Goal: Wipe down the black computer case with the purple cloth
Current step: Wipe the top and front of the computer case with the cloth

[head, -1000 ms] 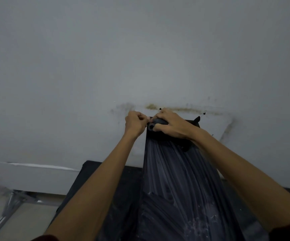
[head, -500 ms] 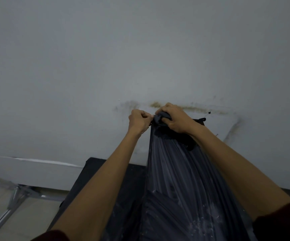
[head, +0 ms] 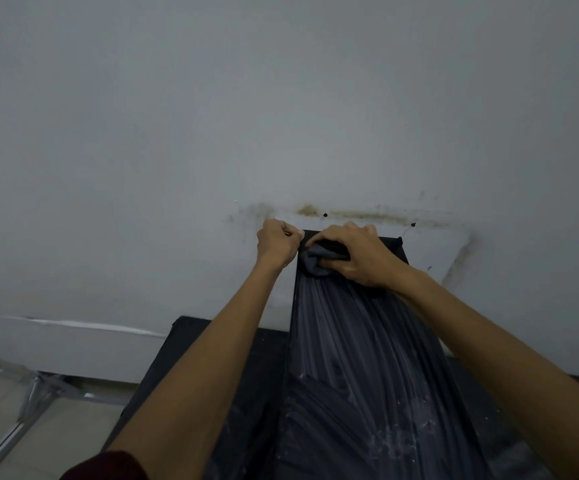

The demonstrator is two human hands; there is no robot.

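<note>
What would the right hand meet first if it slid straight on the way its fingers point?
Most likely the left hand, curled at the far left corner of the black case, just ahead of the right hand and the purple cloth it grips. Depth is unclear; the wall stands close behind.

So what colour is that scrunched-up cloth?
Dark greyish purple cloth, best in the head view.

Table: black top, pale dusty specks, far edge toward the grey wall at 12 o'clock. Black computer case stands on it, streaked, from 6 o'clock up toward centre. Tiled floor at 8 o'clock carries metal stand legs.
</note>
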